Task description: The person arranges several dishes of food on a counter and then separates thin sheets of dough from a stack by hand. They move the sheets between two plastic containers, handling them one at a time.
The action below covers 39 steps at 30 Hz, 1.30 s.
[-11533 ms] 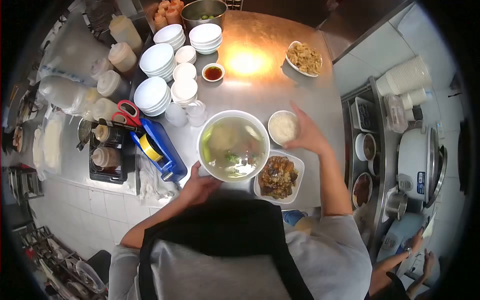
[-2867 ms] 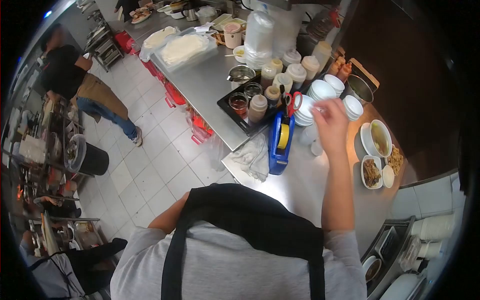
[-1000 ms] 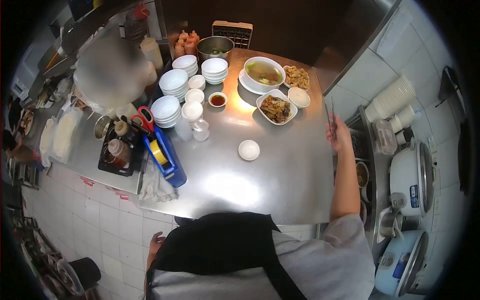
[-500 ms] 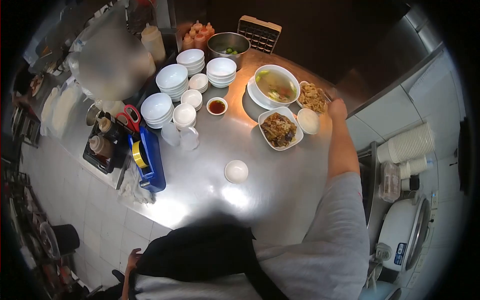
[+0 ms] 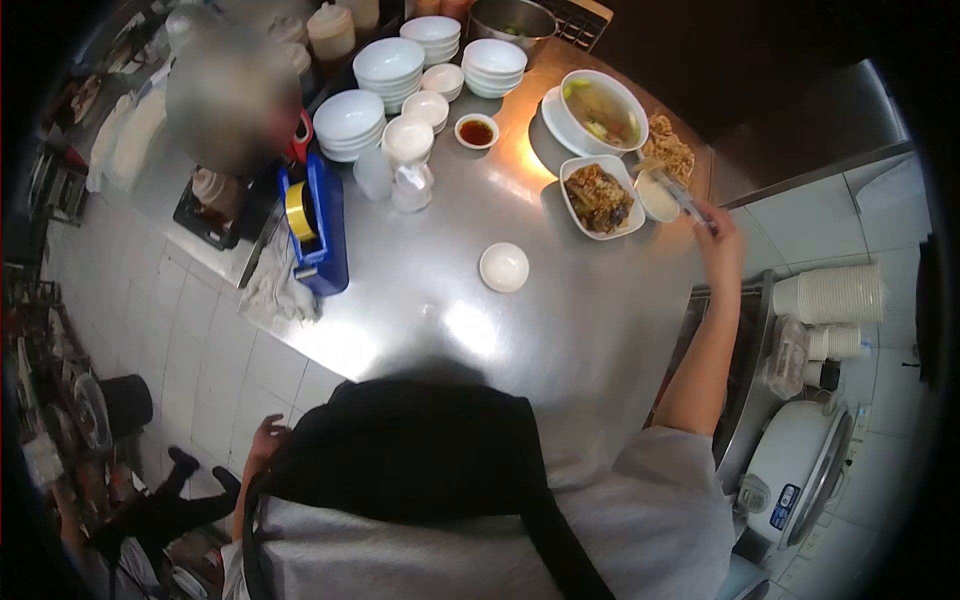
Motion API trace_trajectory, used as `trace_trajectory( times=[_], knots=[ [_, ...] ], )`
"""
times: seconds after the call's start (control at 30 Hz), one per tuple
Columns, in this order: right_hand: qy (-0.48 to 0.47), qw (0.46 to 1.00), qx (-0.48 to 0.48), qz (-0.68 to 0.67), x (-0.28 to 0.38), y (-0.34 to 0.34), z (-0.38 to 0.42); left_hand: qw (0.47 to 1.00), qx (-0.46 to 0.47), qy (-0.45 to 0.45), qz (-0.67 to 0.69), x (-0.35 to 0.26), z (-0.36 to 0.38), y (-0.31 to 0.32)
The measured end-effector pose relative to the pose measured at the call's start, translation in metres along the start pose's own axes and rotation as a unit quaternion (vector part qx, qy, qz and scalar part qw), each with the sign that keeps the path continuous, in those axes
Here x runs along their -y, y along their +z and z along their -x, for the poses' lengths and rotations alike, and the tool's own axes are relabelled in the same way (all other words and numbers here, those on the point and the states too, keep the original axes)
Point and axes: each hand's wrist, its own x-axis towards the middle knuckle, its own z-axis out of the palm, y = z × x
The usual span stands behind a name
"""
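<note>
Now the steel counter (image 5: 560,330) is filling the middle of the frame, and the person in a grey shirt and black apron is standing at its lower edge. At the upper middle, stacks of white bowls (image 5: 385,65) are standing together, and a blue tape dispenser (image 5: 318,225) is lying at the counter's left edge. Toward the upper right, a soup bowl (image 5: 603,108) is sitting beside a square plate of dark food (image 5: 600,197), a plate of fried pieces (image 5: 668,150) and a small bowl of rice (image 5: 657,195). A small empty white dish (image 5: 503,267) is resting alone at the centre. The right hand (image 5: 722,235) is reaching out at the right side, fingers pressed together on thin tongs (image 5: 678,188), whose tips are hanging over the rice bowl and the fried pieces. The left hand (image 5: 265,438) is hanging low at the lower left, away from the counter; I cannot tell its grip.
</note>
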Motion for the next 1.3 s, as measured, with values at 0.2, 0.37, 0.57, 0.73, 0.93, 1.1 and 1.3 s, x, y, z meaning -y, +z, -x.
trace_trajectory(
  times=[0.2,0.37,0.57,0.73,0.93,1.1,1.3],
  knots=[
    [-0.101,0.97,0.218,0.035,0.069,0.072,0.086,0.995,0.035,0.005,0.092,0.031,-0.022,0.009],
    [-0.109,0.962,0.251,0.01,0.076,0.103,0.097,0.995,0.01,0.09,0.052,0.041,-0.016,0.008],
    [-0.08,0.975,0.208,-0.021,0.059,0.049,0.047,0.991,0.039,0.088,-0.097,0.075,-0.033,0.003],
    [-0.029,0.98,-0.041,0.193,0.004,0.014,-0.067,0.99,0.037,0.032,-0.131,0.053,-0.029,0.009],
    [-0.004,0.943,-0.037,0.33,-0.031,0.039,-0.183,0.999,0.029,-0.011,0.019,0.042,-0.024,0.01],
    [0.137,0.924,0.023,0.356,-0.007,0.074,-0.209,0.993,0.058,-0.044,0.098,0.053,-0.023,0.003],
    [0.139,0.922,0.018,0.36,-0.028,0.095,-0.202,0.997,0.039,-0.071,0.016,0.007,-0.011,-0.004]
  ],
)
